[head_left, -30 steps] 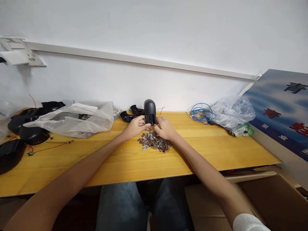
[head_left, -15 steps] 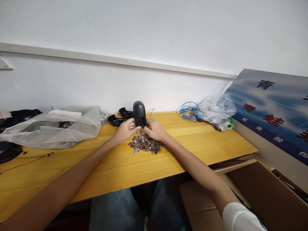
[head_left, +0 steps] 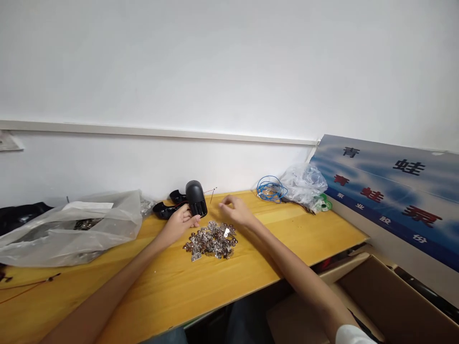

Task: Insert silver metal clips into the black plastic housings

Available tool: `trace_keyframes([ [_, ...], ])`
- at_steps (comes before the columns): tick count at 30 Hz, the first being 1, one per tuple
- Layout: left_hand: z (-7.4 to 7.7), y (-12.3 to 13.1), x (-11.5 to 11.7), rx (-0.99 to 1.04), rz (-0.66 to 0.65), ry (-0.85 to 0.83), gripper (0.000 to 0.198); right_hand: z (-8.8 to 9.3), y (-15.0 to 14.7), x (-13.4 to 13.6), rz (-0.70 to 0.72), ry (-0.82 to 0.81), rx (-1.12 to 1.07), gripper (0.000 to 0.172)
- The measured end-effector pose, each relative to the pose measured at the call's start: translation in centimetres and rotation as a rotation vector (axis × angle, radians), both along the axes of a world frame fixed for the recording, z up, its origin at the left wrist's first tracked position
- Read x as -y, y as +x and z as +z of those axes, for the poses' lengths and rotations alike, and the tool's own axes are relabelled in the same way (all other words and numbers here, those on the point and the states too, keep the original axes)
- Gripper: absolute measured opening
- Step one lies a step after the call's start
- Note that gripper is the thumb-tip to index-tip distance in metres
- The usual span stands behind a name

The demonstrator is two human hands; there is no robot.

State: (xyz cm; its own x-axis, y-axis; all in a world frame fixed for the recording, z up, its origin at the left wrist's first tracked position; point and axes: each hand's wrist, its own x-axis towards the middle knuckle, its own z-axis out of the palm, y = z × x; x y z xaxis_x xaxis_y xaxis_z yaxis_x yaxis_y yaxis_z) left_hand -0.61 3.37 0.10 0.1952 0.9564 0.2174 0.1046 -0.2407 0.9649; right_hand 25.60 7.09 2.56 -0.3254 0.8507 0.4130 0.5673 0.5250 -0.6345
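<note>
My left hand (head_left: 180,222) grips the lower left side of a black rounded plastic housing (head_left: 195,197), which is tilted and has slots at its lower end. To its right, apart from it, is my right hand (head_left: 234,209); its fingers are curled together at the tips, and whatever they may pinch is too small to make out. Just below both hands lies a heap of small shiny metal pieces (head_left: 211,241) on the table. Behind the left hand rest black curved plastic parts (head_left: 165,210). Thin wires (head_left: 212,194) stick up beside the housing.
A clear plastic bag (head_left: 118,224) with metal pieces in it lies on the left of the wooden table (head_left: 150,291). A blue wire coil (head_left: 270,189) and a crumpled plastic bag (head_left: 304,184) are at the back right. An open cardboard box (head_left: 387,296) stands below the right edge.
My right hand has let go of the housing and moved off to its right. The housing now leans in my left hand alone. The view has tilted up and shifted right.
</note>
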Motion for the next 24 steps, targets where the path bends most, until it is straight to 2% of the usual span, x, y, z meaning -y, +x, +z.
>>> trace_keyframes([
  [4, -0.2, -0.2, -0.4, 0.033, 0.025, -0.017, 0.064, 1.7, 7.8, -2.0, -0.313, 0.084, 0.084, 0.027],
  [7, -0.5, -0.1, -0.5, 0.041, 0.011, -0.030, 0.063, 3.1, 14.1, -3.0, -0.509, 0.144, 0.277, 0.032],
  [9, -0.6, 0.0, -0.5, 0.040, -0.007, -0.043, 0.061, 3.6, 18.2, -3.5, -0.722, 0.241, 0.441, 0.045],
  [11, -0.8, 0.2, -0.4, 0.044, -0.017, -0.050, 0.061, 3.5, 22.1, -3.8, -0.948, 0.247, 0.535, 0.070],
  [12, -0.8, 0.2, -0.4, 0.045, -0.018, -0.049, 0.061, 3.1, 23.8, -3.9, -1.011, 0.206, 0.558, 0.075],
  [15, -1.0, 0.3, -0.2, 0.047, -0.026, -0.040, 0.058, 1.5, 27.1, -4.1, -1.041, 0.036, 0.584, 0.072],
  [17, -1.2, 0.3, -0.3, 0.058, -0.052, -0.050, 0.057, 0.5, 26.9, -4.0, -1.027, 0.186, 0.549, 0.071],
  [19, -1.3, 0.2, -0.4, 0.075, -0.070, -0.057, 0.058, 0.4, 24.2, -3.3, -0.930, 0.435, 0.478, 0.074],
  [21, -1.5, 0.2, -0.6, 0.090, -0.071, -0.057, 0.057, 1.0, 19.2, -1.9, -0.721, 0.597, 0.419, 0.073],
  [24, -1.7, 0.3, -0.6, 0.101, -0.061, -0.058, 0.056, 2.6, 9.0, 1.7, -0.381, 0.702, 0.336, 0.062],
])
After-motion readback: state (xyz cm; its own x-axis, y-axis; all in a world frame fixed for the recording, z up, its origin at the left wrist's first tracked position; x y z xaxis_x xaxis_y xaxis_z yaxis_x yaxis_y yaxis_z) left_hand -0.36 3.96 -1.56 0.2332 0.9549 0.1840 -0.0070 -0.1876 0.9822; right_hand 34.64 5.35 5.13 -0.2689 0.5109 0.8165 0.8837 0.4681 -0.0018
